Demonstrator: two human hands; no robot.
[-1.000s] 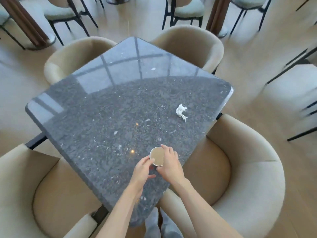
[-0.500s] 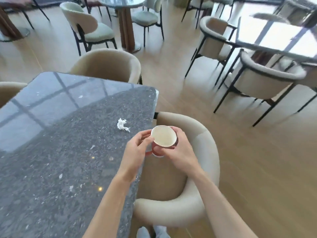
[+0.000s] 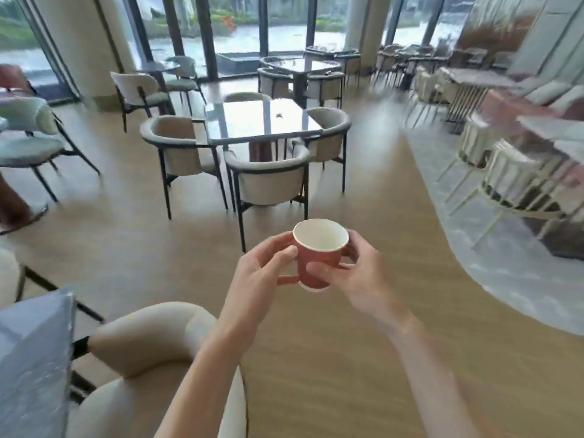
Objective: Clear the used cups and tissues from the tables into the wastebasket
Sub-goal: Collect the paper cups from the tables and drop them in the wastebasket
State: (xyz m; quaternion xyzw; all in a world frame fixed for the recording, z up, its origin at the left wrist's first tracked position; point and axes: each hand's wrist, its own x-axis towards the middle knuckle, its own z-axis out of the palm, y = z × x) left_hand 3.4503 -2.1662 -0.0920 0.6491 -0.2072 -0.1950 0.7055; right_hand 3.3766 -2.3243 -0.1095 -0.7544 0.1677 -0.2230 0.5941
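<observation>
1. Red paper cup (image 3: 319,254), upright, white inside, seemingly empty; off any table, in the air above the wooden floor (image 3: 316,358).
2. Right hand (image 3: 357,279) curled round the right side of the red paper cup, thumb across the front wall, fingers behind.
3. Left hand (image 3: 259,273) partly closed at the left side of the red paper cup, fingertips against the rim and the small paper handle; firm grip or mere steadying touch, impossible to tell.
4. Grey stone table (image 3: 34,358) only as a corner, far left of and below the red paper cup; beige armchair (image 3: 151,358) between that corner and the red paper cup.
5. Done, by the look of it: one used cup lifted and in carry.
6. Not done: disposal. No wastebasket anywhere in view, so no telling how far off; likely next a search and a walk.
7. Glossy square table (image 3: 259,121) beyond the red paper cup, ringed by dark-framed chairs; small dark speck (image 3: 279,115) on top, too small to name, possibly more litter.
8. More tables farther beyond the red paper cup, near the windows (image 3: 284,36), and blurred ones to its right; contents unreadable.
9. No tissue visible here, so no count of tissues left; only a sliver of the grey stone table in sight.
10. Overall judgement: early in the task, one item in hand, nothing visibly binned, several tables probably unchecked.
</observation>
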